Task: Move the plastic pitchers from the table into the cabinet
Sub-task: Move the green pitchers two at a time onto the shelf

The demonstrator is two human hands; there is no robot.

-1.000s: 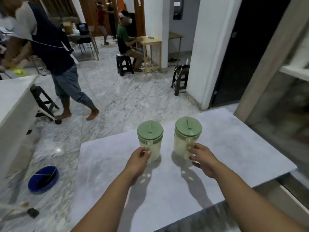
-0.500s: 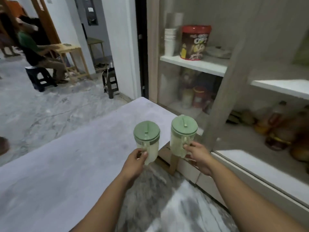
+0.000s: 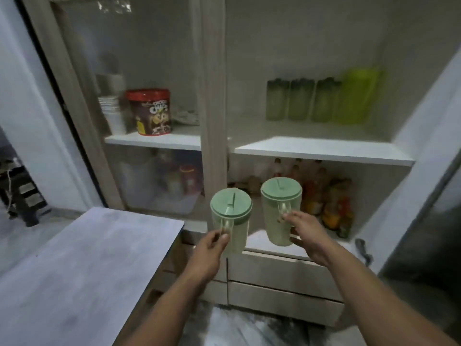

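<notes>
Two pale plastic pitchers with green lids hang in the air in front of the cabinet (image 3: 214,101). My left hand (image 3: 209,250) grips the handle of the left pitcher (image 3: 232,216). The right pitcher (image 3: 279,208) is held by its handle in my right hand (image 3: 306,233), a little higher and nearer the open right bay. Both pitchers are upright. The table (image 3: 82,270) lies at the lower left, behind my left arm.
The right bay's upper white shelf (image 3: 324,149) holds several green tumblers (image 3: 301,98) and a lime container (image 3: 356,96). Bottles (image 3: 334,203) crowd the lower right bay. Behind the left glass door stand a cereal tub (image 3: 149,112) and stacked cups (image 3: 112,113). Drawers (image 3: 282,290) sit below.
I have lifted both pitchers off the table and turned right toward the cabinet. The table has slid to the lower left and the cabinet now fills the view.
</notes>
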